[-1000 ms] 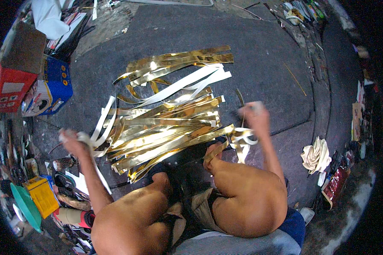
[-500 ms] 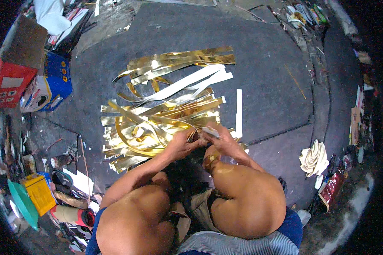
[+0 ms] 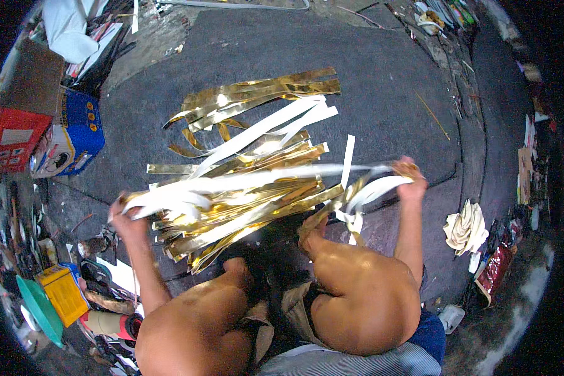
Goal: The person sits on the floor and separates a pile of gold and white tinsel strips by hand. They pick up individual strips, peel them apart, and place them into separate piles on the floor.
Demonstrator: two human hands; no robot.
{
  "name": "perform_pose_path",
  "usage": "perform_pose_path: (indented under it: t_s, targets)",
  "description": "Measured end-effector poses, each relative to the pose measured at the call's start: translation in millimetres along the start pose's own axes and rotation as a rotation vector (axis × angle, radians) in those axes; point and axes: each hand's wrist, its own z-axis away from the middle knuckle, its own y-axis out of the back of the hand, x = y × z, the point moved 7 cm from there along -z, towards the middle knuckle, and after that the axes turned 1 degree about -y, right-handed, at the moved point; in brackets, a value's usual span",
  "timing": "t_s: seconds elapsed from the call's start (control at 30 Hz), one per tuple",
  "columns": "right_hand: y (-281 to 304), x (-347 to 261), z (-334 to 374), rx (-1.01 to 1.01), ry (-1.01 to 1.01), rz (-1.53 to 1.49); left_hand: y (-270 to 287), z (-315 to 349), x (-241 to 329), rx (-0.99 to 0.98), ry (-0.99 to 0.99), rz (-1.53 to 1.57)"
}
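Both of my arms are spread wide, with long white-backed gold strips (image 3: pixel 250 179) stretched between them and blurred by motion. My left hand (image 3: pixel 126 217) is closed on their left end, beyond the left edge of the heap. Out to the right, my right hand (image 3: pixel 411 180) grips the other end, and looped strip ends (image 3: pixel 357 203) dangle below it toward my foot. Beneath the stretched strips lies a heap of shiny gold strips (image 3: pixel 257 216) on the dark floor mat. White-side-up strips (image 3: pixel 263 128) and a flat gold bundle (image 3: pixel 263 94) lie farther off.
A single white strip (image 3: pixel 348 156) lies right of the heap. At left stand a blue box (image 3: pixel 81 128), a red box (image 3: pixel 19 135), and a yellow box (image 3: pixel 62 291) beside a green disc (image 3: pixel 37 310). A crumpled cream cloth (image 3: pixel 466 227) and a dark red packet (image 3: pixel 495 272) lie at right.
My hands were together over the heap's near right edge. They have moved far apart, left and right, drawing the strips out between them.
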Motion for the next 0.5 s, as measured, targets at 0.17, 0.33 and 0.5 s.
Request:
perform_pose_path:
  t_s: [0.17,0.33,0.5]
  targets:
    - [-3,-45,-25,0.508,0.179,0.582,96,-38,116,0.244,-0.386,-0.123]
    - [-180,132,51,-0.587,0.591,1.645,-120,63,10,-0.031,-0.787,-1.198]
    - [-157,171,45,-0.624,0.635,1.843,-210,152,-126,-0.726,-0.401,-1.165]
